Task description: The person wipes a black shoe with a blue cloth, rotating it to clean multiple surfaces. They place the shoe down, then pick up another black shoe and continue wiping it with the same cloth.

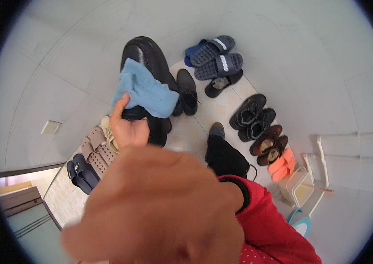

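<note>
A black leather shoe (pixel 149 55) is raised in front of me, toe pointing away. My left hand (pixel 130 130) grips it at the heel end, palm up, its thumb against a light blue cloth (pixel 147 90). That cloth drapes across the middle of the shoe and hides its opening. Close to the camera, my right hand (pixel 160 207) looms large and blurred, reaching in from a red sleeve (pixel 270 220). Its fingers are too smeared to read, and it covers my left forearm. A dark shoe (pixel 187 90) stands on the floor just right of the raised one.
Dark slide slippers (pixel 218 64), black shoes (pixel 252 118), brown shoes (pixel 269 145) and orange slippers (pixel 282 165) line the right wall. Beige clogs (pixel 98 149) and dark slippers (pixel 82 172) lie at left. White pipes (pixel 322 160) and a white bin (pixel 298 185) are at lower right.
</note>
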Demonstrator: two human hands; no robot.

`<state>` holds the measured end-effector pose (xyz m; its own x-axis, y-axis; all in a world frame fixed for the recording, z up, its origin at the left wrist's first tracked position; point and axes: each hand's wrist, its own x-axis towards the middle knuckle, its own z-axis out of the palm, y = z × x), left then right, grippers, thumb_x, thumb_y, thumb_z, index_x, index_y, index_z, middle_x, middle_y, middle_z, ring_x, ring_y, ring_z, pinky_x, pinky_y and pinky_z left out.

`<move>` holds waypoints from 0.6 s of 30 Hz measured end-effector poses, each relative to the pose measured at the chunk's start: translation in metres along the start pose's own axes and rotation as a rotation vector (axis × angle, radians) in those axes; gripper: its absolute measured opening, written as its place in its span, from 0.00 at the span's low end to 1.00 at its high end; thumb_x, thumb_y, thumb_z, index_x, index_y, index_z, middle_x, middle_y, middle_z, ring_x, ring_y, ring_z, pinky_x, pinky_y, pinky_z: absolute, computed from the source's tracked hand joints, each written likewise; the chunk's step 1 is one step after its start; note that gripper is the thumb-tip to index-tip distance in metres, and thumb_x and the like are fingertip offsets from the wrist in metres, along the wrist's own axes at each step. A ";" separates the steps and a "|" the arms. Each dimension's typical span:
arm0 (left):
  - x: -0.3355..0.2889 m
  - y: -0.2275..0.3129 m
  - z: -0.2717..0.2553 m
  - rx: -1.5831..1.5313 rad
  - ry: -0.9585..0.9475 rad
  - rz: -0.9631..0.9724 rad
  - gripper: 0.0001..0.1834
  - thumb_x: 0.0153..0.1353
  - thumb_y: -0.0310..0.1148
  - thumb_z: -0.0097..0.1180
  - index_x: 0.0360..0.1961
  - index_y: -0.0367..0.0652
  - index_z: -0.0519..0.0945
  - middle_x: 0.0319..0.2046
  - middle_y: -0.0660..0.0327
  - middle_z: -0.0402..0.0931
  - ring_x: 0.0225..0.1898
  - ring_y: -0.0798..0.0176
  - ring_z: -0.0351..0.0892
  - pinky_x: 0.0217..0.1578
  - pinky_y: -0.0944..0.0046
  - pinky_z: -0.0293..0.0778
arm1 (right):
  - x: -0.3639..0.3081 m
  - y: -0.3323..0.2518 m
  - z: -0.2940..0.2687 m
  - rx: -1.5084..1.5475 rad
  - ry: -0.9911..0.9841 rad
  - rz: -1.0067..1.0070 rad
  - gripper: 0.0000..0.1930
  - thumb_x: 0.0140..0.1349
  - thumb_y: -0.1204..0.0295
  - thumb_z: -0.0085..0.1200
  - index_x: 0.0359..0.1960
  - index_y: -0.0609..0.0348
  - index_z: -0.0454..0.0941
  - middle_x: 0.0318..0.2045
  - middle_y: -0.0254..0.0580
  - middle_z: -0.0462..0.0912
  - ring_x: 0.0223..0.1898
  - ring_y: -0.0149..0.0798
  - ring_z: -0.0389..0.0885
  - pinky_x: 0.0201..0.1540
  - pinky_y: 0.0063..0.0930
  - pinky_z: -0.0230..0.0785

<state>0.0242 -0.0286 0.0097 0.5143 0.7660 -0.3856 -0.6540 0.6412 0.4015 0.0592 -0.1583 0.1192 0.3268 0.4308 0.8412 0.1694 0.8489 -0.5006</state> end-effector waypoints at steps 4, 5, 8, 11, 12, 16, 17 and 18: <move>0.003 -0.014 -0.012 0.032 -0.099 0.046 0.21 0.63 0.28 0.53 0.56 0.34 0.73 0.55 0.53 0.76 0.58 0.53 0.74 0.64 0.51 0.64 | -0.001 -0.022 0.017 0.292 0.046 0.009 0.09 0.53 0.66 0.59 0.36 0.46 0.82 0.39 0.38 0.81 0.32 0.37 0.77 0.34 0.30 0.66; 0.003 -0.012 -0.013 0.021 -0.118 0.023 0.20 0.63 0.29 0.53 0.56 0.33 0.73 0.54 0.52 0.77 0.58 0.53 0.74 0.64 0.51 0.65 | -0.001 -0.025 0.021 0.336 0.053 0.008 0.08 0.53 0.66 0.59 0.36 0.46 0.82 0.39 0.38 0.81 0.32 0.37 0.77 0.34 0.30 0.66; 0.004 -0.014 -0.014 -0.043 -0.187 -0.002 0.17 0.65 0.29 0.52 0.53 0.32 0.74 0.52 0.51 0.78 0.55 0.51 0.76 0.63 0.50 0.66 | -0.004 -0.026 0.026 0.417 0.071 0.012 0.08 0.53 0.66 0.59 0.36 0.46 0.82 0.39 0.38 0.81 0.32 0.37 0.77 0.33 0.30 0.66; 0.003 -0.015 -0.010 -0.042 -0.124 -0.016 0.17 0.65 0.29 0.52 0.53 0.31 0.74 0.53 0.50 0.77 0.56 0.52 0.75 0.62 0.50 0.67 | -0.005 -0.023 0.028 0.457 0.078 0.014 0.08 0.54 0.66 0.59 0.36 0.46 0.82 0.38 0.38 0.81 0.31 0.36 0.77 0.33 0.29 0.66; 0.002 -0.017 -0.008 -0.023 -0.116 0.023 0.17 0.64 0.29 0.52 0.53 0.32 0.74 0.53 0.51 0.77 0.56 0.51 0.75 0.62 0.50 0.67 | -0.005 -0.023 0.029 0.472 0.073 0.012 0.08 0.54 0.66 0.58 0.36 0.46 0.82 0.38 0.38 0.81 0.31 0.36 0.77 0.33 0.29 0.66; 0.000 -0.020 -0.003 -0.006 -0.116 0.033 0.18 0.65 0.28 0.51 0.55 0.32 0.73 0.54 0.50 0.76 0.57 0.51 0.74 0.63 0.51 0.66 | -0.003 -0.017 0.028 0.504 0.061 0.010 0.08 0.55 0.66 0.58 0.36 0.46 0.82 0.37 0.37 0.81 0.31 0.36 0.77 0.32 0.28 0.66; 0.000 -0.019 -0.002 -0.004 -0.101 0.040 0.18 0.65 0.28 0.51 0.55 0.32 0.72 0.54 0.50 0.76 0.57 0.51 0.74 0.63 0.51 0.66 | -0.003 -0.015 0.029 0.503 0.063 0.012 0.08 0.55 0.66 0.58 0.36 0.46 0.82 0.37 0.37 0.81 0.31 0.36 0.77 0.32 0.28 0.66; 0.001 -0.020 -0.002 -0.032 -0.113 0.024 0.18 0.65 0.28 0.51 0.55 0.32 0.72 0.54 0.50 0.76 0.57 0.51 0.74 0.63 0.51 0.65 | -0.003 -0.015 0.027 0.501 0.057 0.016 0.08 0.55 0.66 0.58 0.36 0.46 0.82 0.37 0.37 0.81 0.30 0.36 0.77 0.31 0.28 0.66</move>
<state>0.0363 -0.0405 0.0000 0.5565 0.7825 -0.2793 -0.6833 0.6222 0.3820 0.0304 -0.1637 0.1296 0.3786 0.4392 0.8147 -0.2985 0.8911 -0.3417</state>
